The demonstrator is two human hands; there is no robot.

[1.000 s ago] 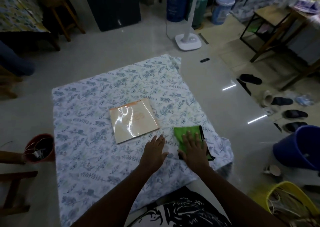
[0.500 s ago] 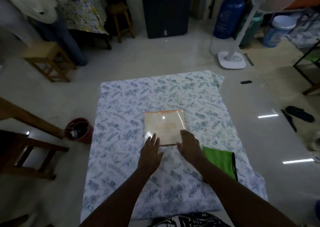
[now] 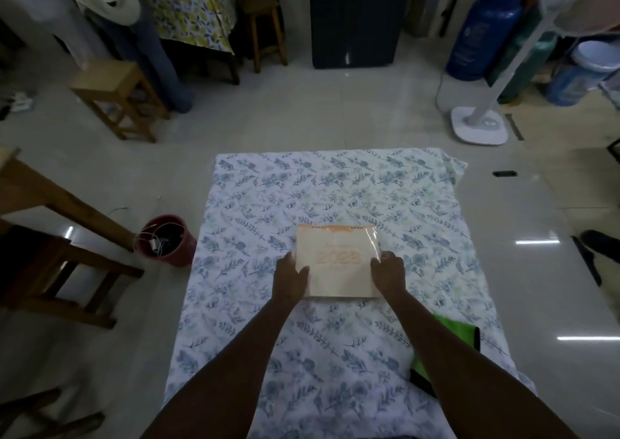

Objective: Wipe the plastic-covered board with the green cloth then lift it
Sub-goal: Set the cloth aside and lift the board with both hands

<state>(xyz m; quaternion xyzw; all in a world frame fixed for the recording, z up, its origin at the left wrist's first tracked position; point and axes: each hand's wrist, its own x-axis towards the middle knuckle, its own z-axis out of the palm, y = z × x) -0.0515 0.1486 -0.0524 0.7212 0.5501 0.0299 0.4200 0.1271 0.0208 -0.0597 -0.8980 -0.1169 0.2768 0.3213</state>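
The plastic-covered board (image 3: 339, 261), pale orange with raised "2023" digits, sits in the middle of a floral sheet (image 3: 255, 204) spread over a low surface. My left hand (image 3: 290, 276) grips its left edge, thumb on top. My right hand (image 3: 389, 272) grips its right edge the same way. The near edge looks slightly raised off the sheet. The green cloth (image 3: 459, 333) lies on the sheet at the near right, partly hidden under my right forearm, with neither hand touching it.
A red bucket (image 3: 166, 240) with wires stands at the sheet's left edge. Wooden stools (image 3: 114, 100) and a wooden frame (image 3: 60, 271) sit to the left. A white fan base (image 3: 479, 126) and blue gas cylinder (image 3: 483, 29) stand far right.
My right hand left the green cloth and both hands moved forward to the board, taking hold of its left and right edges. The view also swung round.
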